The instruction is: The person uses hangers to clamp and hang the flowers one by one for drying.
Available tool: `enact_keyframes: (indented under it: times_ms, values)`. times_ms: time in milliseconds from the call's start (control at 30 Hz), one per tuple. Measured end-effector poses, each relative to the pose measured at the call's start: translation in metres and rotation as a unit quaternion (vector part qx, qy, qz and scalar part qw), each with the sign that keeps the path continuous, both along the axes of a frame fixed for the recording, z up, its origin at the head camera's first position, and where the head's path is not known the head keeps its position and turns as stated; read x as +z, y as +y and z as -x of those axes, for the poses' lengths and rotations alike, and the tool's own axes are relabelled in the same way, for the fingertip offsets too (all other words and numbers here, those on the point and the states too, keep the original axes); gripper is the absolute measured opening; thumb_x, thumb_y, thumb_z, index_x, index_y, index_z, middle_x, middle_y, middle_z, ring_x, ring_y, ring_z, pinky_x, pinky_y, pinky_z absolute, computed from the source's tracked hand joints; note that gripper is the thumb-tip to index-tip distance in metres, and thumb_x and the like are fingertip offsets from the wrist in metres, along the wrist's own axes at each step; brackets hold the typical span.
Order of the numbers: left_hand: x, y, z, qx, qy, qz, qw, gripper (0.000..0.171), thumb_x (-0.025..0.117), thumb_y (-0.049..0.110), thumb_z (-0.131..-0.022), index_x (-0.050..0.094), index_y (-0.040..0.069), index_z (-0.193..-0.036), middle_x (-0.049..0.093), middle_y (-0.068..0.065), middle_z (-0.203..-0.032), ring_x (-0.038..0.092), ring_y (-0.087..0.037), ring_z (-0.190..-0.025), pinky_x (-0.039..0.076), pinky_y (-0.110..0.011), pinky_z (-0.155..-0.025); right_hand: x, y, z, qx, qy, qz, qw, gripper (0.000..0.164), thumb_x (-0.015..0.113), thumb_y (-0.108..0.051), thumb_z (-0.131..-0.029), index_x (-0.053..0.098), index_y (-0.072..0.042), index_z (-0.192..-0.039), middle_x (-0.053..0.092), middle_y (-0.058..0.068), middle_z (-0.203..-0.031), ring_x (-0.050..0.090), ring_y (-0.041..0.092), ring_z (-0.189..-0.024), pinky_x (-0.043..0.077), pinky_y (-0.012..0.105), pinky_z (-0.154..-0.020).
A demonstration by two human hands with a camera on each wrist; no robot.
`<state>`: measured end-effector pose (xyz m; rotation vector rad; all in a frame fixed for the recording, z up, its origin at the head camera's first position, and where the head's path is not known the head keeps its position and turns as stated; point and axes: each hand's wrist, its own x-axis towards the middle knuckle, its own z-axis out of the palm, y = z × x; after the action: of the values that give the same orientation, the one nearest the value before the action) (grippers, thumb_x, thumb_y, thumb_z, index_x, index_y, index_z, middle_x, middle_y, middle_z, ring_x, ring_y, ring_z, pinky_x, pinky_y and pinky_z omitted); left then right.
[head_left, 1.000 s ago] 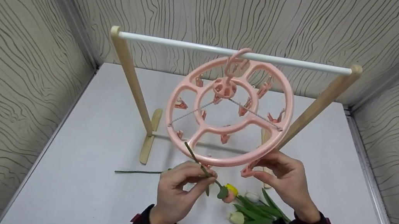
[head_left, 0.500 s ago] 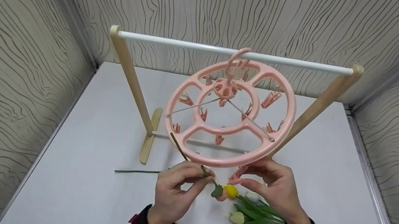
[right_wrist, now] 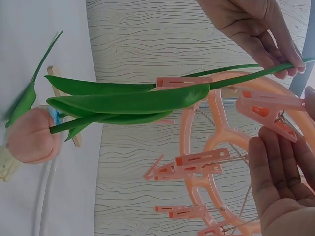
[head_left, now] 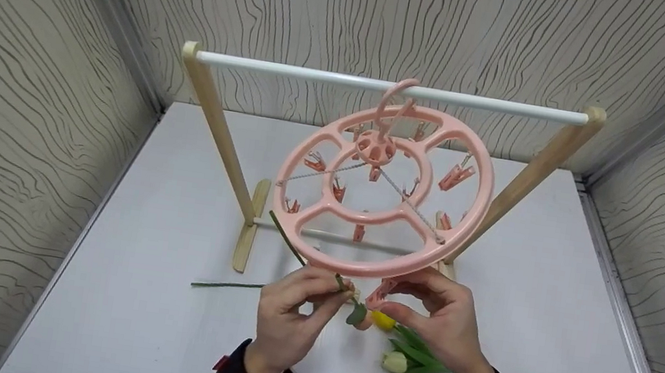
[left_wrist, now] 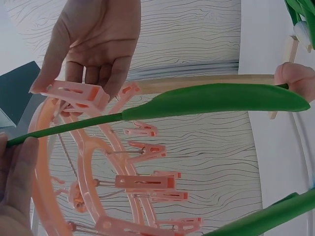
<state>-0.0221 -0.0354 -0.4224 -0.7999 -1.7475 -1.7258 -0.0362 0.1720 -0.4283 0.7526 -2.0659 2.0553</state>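
My left hand (head_left: 294, 318) pinches the green stem of a pink tulip (right_wrist: 33, 136) between thumb and fingers. The bloom points away from the hand and a long leaf (left_wrist: 211, 104) lies along the stem. To the right, my right hand (head_left: 443, 322) holds a pink clothes peg (head_left: 379, 294) between thumb and fingers, under the near rim of a round pink peg hanger (head_left: 360, 266). The peg is close to the stem; in the right wrist view a gap shows between them. The hanger tilts toward me, several pegs dangling from it.
The hanger hooks over the white rod (head_left: 296, 71) of a wooden stand (head_left: 220, 132). On the white table (head_left: 157, 324) lie a yellow tulip (head_left: 383, 321), a cream tulip (head_left: 394, 362) and loose stems, partly behind my right hand. Patterned walls enclose the table.
My right hand has moved left and slightly down with the peg, closer to the tulip stem. The hanger has turned with it. My left hand has shifted slightly left.
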Motion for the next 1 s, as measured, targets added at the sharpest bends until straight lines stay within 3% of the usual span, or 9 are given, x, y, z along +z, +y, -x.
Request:
enact_keyframes:
  times_ms: [167, 400, 800, 1000]
  values:
    - [-0.008, 0.0, 0.003, 0.006, 0.018, 0.003, 0.9998, 0.027, 0.068, -0.013, -0.072, 0.069, 0.001, -0.096, 0.066, -0.014, -0.086, 0.067, -0.015, -0.081, 0.056, -0.017, -0.062, 0.005, -0.009, -0.004, -0.004, 0.019, 0.003, 1.0, 0.045, 0.066, 0.022, -0.068, 0.06, 0.007, -0.109, 0.064, 0.024, -0.092, 0.066, 0.027, -0.087, 0.058, 0.033, -0.079]
    - [-0.007, 0.0, 0.005, 0.017, 0.03, 0.009, 0.9994, 0.028, 0.069, -0.012, -0.072, 0.069, 0.001, -0.097, 0.068, -0.013, -0.087, 0.067, -0.014, -0.082, 0.056, -0.019, -0.066, 0.016, -0.019, -0.008, 0.002, 0.058, 0.022, 0.998, 0.043, 0.064, 0.025, -0.066, 0.061, 0.009, -0.106, 0.063, 0.026, -0.09, 0.065, 0.028, -0.086, 0.057, 0.033, -0.08]
    - [-0.006, 0.002, 0.006, 0.022, 0.037, 0.012, 0.999, 0.028, 0.07, -0.011, -0.072, 0.069, 0.003, -0.096, 0.068, -0.012, -0.086, 0.066, -0.014, -0.081, 0.057, -0.019, -0.066, 0.015, -0.022, -0.006, -0.008, 0.085, 0.037, 0.996, 0.036, 0.062, 0.027, -0.067, 0.062, 0.012, -0.1, 0.063, 0.027, -0.088, 0.066, 0.029, -0.083, 0.058, 0.032, -0.079]
    - [-0.007, 0.004, 0.007, 0.019, 0.038, 0.011, 0.9991, 0.028, 0.07, -0.011, -0.073, 0.069, 0.003, -0.097, 0.068, -0.012, -0.087, 0.066, -0.014, -0.082, 0.057, -0.019, -0.066, 0.017, -0.025, -0.006, -0.02, 0.088, 0.027, 0.996, 0.036, 0.063, 0.025, -0.067, 0.065, 0.008, -0.099, 0.066, 0.022, -0.088, 0.066, 0.026, -0.082, 0.058, 0.03, -0.078]
